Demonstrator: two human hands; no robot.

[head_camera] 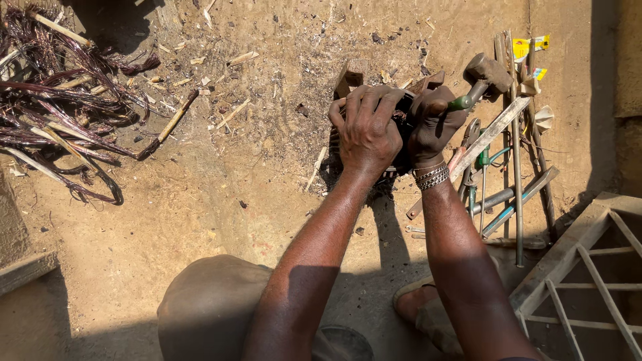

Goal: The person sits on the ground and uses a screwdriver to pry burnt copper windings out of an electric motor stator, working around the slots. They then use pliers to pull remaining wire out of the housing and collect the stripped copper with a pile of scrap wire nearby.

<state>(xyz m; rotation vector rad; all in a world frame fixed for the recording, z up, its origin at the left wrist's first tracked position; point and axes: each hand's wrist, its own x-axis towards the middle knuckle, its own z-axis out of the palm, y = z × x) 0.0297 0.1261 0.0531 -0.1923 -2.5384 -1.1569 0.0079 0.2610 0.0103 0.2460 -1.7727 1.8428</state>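
Note:
My left hand point(366, 130) lies spread over a dark, ribbed metal part point(401, 144) that rests on the dirt ground, and most of that part is hidden under my fingers. My right hand point(433, 124) grips the green handle of a hammer point(487, 72), whose grey head points up and to the right just beyond the part. A metal bracelet point(432, 176) circles my right wrist. A wooden block point(350, 77) sits just behind the dark part.
Several long metal tools, rods and a green-handled screwdriver point(513, 167) lie on the ground to the right. A heap of stripped copper-coloured wire point(60, 100) fills the upper left. A metal grille frame point(588, 267) sits lower right. My knee point(214, 307) and sandalled foot point(428, 307) are below.

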